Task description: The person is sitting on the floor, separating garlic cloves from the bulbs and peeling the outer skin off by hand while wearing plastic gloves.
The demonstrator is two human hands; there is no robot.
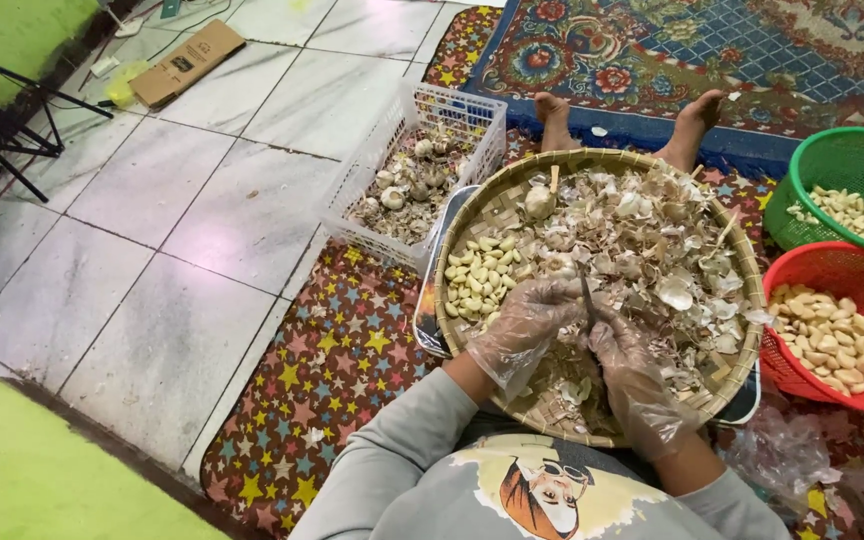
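A round woven bamboo tray (pixel 512 205) rests on my lap, heaped with papery garlic skins (pixel 652 250), and a pile of peeled cloves (pixel 477 280) lies on its left side. My left hand (pixel 527 325), in a clear plastic glove, is closed around a garlic piece over the tray. My right hand (pixel 632 375), also gloved, grips a small knife (pixel 586 295) whose blade points up at the garlic between the hands. A whole garlic bulb (pixel 539 202) lies near the tray's far rim.
A white plastic basket (pixel 392 130) of unpeeled garlic stands on the floor to the left. A green basket (pixel 832 150) and a red basket (pixel 802 265) with peeled cloves stand at the right. My bare feet (pixel 692 120) rest on a patterned rug; a star-print mat (pixel 332 370) lies below.
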